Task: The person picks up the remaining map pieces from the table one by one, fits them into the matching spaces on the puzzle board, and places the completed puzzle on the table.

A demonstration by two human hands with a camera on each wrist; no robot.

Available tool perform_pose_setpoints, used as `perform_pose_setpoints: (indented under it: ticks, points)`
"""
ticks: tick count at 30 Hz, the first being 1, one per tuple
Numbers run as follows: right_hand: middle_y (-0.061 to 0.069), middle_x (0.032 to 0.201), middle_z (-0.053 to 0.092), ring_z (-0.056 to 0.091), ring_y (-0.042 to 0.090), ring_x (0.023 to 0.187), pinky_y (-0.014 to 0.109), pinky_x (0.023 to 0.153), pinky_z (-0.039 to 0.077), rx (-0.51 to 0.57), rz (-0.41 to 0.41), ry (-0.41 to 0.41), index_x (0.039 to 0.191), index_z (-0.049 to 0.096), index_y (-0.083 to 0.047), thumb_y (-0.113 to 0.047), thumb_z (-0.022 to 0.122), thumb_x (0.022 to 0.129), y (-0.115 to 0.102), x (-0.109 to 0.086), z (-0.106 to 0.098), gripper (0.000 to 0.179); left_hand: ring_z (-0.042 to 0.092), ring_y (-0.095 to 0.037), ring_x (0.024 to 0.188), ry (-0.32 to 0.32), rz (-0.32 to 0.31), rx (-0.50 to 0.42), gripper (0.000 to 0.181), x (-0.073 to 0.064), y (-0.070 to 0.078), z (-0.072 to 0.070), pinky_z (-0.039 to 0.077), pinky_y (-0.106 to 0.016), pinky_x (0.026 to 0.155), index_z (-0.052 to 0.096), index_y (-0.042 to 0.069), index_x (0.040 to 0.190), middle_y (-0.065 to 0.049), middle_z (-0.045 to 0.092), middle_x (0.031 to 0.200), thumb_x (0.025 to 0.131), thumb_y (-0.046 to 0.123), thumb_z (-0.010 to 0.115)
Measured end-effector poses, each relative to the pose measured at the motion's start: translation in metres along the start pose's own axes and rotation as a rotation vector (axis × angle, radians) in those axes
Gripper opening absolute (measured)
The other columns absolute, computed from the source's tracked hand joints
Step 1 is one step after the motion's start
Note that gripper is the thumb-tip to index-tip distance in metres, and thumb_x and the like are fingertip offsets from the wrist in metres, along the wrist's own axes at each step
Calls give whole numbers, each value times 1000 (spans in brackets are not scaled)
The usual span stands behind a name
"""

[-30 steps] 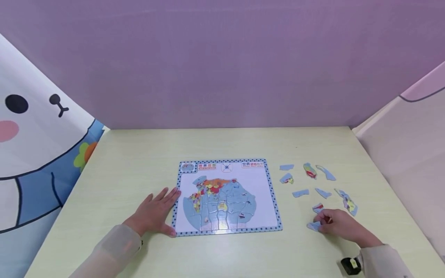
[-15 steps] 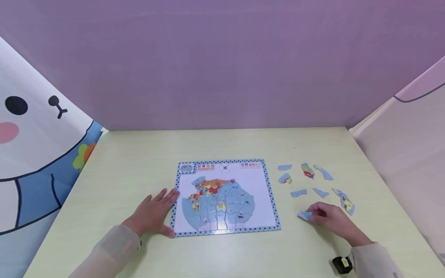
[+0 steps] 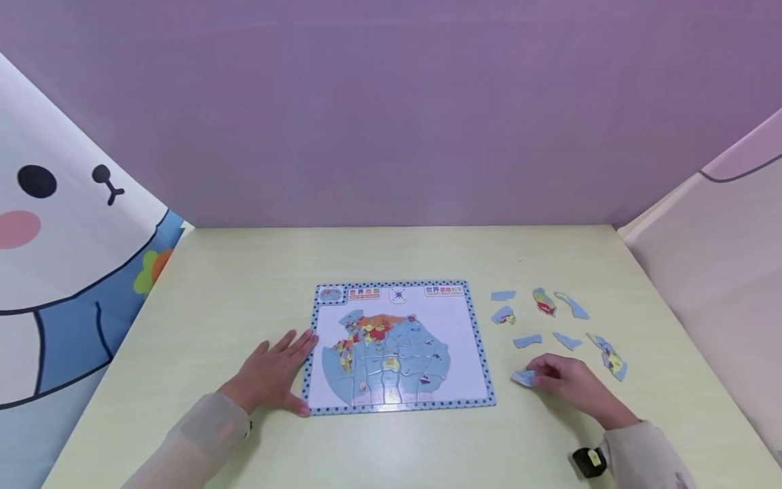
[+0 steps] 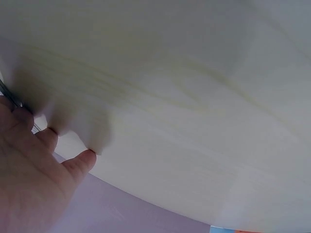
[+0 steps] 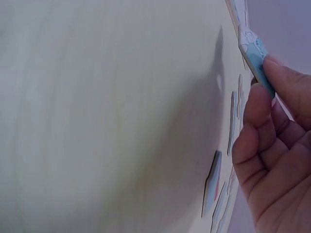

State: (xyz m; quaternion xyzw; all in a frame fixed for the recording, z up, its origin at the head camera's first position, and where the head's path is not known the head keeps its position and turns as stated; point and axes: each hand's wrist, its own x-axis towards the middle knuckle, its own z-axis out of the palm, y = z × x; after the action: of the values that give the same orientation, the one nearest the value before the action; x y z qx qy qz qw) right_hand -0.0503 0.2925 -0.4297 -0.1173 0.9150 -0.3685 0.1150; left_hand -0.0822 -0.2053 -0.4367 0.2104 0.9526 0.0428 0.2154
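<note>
A puzzle board with a blue dotted border and a partly filled world map lies on the table. My left hand rests at its left edge, fingers spread straight, fingertips on the border. My right hand, to the right of the board, pinches a light-blue puzzle piece between thumb and finger. In the right wrist view this puzzle piece is held by one end, raised over the tabletop, its far end pointing away from the palm.
Several loose puzzle pieces lie right of the board, among them a green and red piece, a curved blue piece and a larger blue-yellow piece. A purple wall stands behind the pale table.
My right hand has moved left and slightly up with the blue puzzle piece, away from where it was near the table's right front. My left hand stays at the board's edge.
</note>
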Motion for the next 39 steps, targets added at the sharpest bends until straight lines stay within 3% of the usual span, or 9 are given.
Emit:
perform_pose_setpoints:
  ticks: [15,39]
  points:
    - [-1,80,58,47,3,70,21,62,45,66,-57,-10,97,66,3,3,67,85,-14,20,14,12,18,-38,142,-19,-19,22,118,-2,1,-2,19,-67,106,30,6,150,-11,25,156,60,63,80]
    - [-1,83,59,49,8,74,21,64,46,90,-39,-135,100,67,3,2,65,86,-32,38,29,14,18,-38,143,-15,-10,19,116,2,2,-4,19,-67,106,29,6,150,-11,25,156,62,62,79]
